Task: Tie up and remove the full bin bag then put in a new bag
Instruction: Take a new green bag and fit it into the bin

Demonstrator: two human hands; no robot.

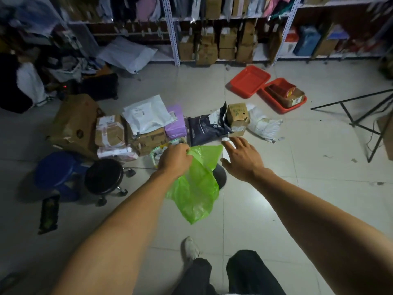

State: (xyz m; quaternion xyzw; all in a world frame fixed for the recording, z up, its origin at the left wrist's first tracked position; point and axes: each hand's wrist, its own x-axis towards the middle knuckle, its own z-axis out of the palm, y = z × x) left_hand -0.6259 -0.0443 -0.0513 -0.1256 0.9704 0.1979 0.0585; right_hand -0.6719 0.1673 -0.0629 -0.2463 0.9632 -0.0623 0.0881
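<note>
two bare forearms stretched fwd and down over the tiled floor [265,209], both near full reach. left hand [174,159] knuckles up, grip pinched shut on top edge of the green bin bag [196,186]; bag hangs slack from that pinch, crumpled, lower tip dangling above the floor. right hand [241,157] palm down, fingers spread wide and loose, grip holding nothing, fingertips just beside the bag's upper right corner; contact w/ it hard to tell.

mostly hidden behind the bag: a dark round shape [220,176] on the floor, only its right side peeking out, not identifiable. behind left hand, a pale bag w/ mixed contents [157,153], largely covered by the hand; tied or not, can't tell. left fingertips buried in the green plastic. legs in dark trousers and one pale shoe [191,248] cut off at bottom edge. shelves [212,39] at the far wall blurred.

open floor to the right and toward the body. crowded ahead: row of parcels and cardboard boxes [148,126] just beyond the hands. left: blue stool [57,169] and black wheeled stool [104,176] side by side. far right: two red trays [248,81], thin black stand legs [361,116].
</note>
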